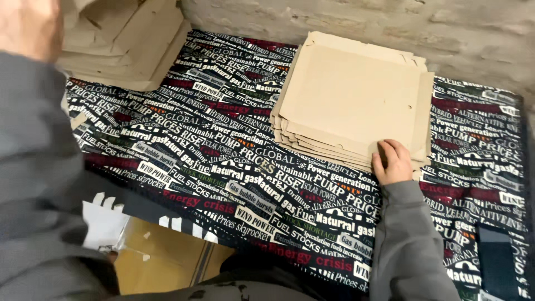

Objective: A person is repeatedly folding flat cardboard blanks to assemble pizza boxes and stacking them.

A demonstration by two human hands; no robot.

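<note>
Right hand [393, 163] grip pinching cardboard stack [351, 95] edge; printed tablecloth [223, 161], brick wall [390, 22].

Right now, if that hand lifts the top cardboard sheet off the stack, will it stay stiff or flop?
The top cardboard sheet looks thin and wide, so it would probably bend a little when lifted by the near edge, where the right hand rests. It likely weighs little. Lying flat on the stack, it should slide rather than roll or tip.
</note>
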